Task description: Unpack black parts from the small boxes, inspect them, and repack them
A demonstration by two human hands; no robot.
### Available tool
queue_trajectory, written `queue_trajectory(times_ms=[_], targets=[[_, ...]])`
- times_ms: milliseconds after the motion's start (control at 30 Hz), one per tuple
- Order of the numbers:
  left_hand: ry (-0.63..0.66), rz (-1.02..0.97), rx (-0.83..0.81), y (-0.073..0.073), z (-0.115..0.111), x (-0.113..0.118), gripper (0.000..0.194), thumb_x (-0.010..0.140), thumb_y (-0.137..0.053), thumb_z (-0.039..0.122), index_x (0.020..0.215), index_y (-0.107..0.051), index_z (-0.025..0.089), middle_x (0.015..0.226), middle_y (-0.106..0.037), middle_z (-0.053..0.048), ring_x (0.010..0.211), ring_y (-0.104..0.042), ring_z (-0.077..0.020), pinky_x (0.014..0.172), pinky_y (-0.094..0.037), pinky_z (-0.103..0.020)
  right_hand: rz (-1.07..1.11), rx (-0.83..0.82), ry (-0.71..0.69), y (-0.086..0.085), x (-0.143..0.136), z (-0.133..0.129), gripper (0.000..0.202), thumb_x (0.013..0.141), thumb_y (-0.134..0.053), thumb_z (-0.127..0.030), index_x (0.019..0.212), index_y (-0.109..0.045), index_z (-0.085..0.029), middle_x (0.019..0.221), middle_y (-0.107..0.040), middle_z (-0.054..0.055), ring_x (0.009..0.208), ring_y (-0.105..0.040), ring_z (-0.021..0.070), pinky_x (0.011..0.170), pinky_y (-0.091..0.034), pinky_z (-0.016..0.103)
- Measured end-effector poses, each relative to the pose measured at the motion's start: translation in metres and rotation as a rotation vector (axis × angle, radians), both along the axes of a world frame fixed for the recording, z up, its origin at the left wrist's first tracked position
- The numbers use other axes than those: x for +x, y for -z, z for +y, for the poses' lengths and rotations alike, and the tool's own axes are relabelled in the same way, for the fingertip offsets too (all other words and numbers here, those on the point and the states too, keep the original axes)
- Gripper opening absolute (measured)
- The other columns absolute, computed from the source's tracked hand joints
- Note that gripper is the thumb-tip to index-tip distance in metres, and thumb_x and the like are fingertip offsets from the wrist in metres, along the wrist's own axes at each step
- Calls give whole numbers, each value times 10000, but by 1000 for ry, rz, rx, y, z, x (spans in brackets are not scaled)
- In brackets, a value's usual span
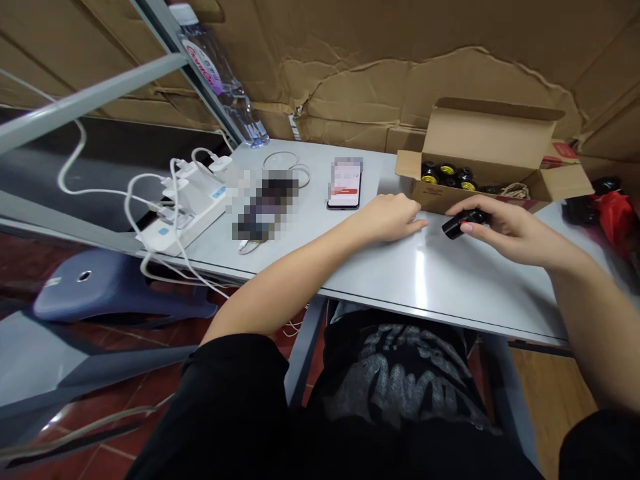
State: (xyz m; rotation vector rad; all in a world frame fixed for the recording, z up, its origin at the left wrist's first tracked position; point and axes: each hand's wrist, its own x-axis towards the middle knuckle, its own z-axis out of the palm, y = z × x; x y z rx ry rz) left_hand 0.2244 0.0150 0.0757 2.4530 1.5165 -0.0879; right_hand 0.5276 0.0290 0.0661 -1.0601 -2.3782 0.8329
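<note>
In the head view my right hand (515, 230) grips a short black cylinder (457, 225), which looks like a small flashlight, between thumb and fingers just above the table. Its near end points left and down. My left hand (395, 217) rests on the tabletop (380, 273) with its fingers curled in and its thumb stretched to the right. Nothing shows in it. Behind my right hand stands an open cardboard box (450, 198) holding several black pieces (450, 180), some with yellow rings.
A lit phone (344, 187) lies beyond my left forearm. Left of it are a blurred-out device (267, 207) on a cable and a white power strip (195, 223) with several plugs. A water bottle (225, 87) leans by the metal frame. A red bag (615, 220) sits far right.
</note>
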Motion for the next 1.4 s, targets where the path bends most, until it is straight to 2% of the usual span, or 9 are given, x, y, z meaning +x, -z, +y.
queue_trajectory(times_ms=[233,300,400,467,700,900,1100,1267,1400], targets=[[25,-83,59,11,5,-3,445,1315,-558,530,1294,-859,202,1192,-928,-156,1094,-845,-341,877,-499,-418,177,6,14,2,-10,0,551,1098,-890,-798,1471,-797,-403,1466,-890,109,1347,-868,440,1200,-746,650],[49,-95,72,15,8,-3,437,1309,-554,534,1275,-849,214,1203,-937,-150,1120,-853,-349,900,-515,-425,210,5,76,0,-13,-1,621,1039,-925,-824,1460,-771,-394,1467,-878,122,1201,-870,424,1079,-778,653],[75,-103,83,19,10,-3,441,1307,-535,533,1304,-845,219,1253,-947,-150,1141,-857,-347,918,-537,-428,260,11,176,-2,-16,-3,674,994,-929,-868,1428,-757,-383,1476,-867,114,890,-798,319,852,-772,594],[83,-104,84,20,10,-2,443,1307,-527,520,1333,-849,216,1273,-950,-151,1139,-856,-342,927,-550,-428,299,33,223,-3,-16,-3,703,969,-937,-894,1415,-762,-379,1479,-862,106,818,-757,285,799,-758,574],[63,-72,72,16,9,-3,416,1307,-550,483,1362,-854,204,1265,-955,-145,1127,-851,-329,915,-529,-415,441,135,342,-2,7,22,883,890,-899,-1088,1387,-769,-369,1554,-837,122,872,-831,326,823,-797,633],[24,-55,58,14,11,-6,395,1304,-563,468,1373,-850,205,1310,-961,-148,1162,-856,-337,885,-514,-411,484,221,478,0,24,44,828,887,-870,-1078,1350,-778,-397,1493,-882,96,897,-840,359,877,-798,691],[7,-63,51,14,12,-7,387,1299,-570,459,1387,-847,203,1324,-963,-149,1156,-853,-326,894,-520,-410,521,198,388,5,21,47,804,913,-914,-1009,1409,-749,-397,1579,-841,114,978,-877,366,894,-810,686],[15,-70,58,17,13,-8,383,1293,-572,465,1373,-850,213,1288,-968,-137,1117,-846,-319,876,-506,-409,545,151,384,5,22,46,832,833,-1003,-984,1349,-710,-401,1424,-845,92,983,-873,379,945,-813,731],[21,-73,53,15,13,-7,382,1294,-577,456,1391,-852,210,1295,-966,-137,1128,-846,-318,875,-499,-404,542,237,437,3,20,42,814,921,-904,-1026,1382,-665,-400,1609,-824,102,973,-852,342,894,-803,678]])
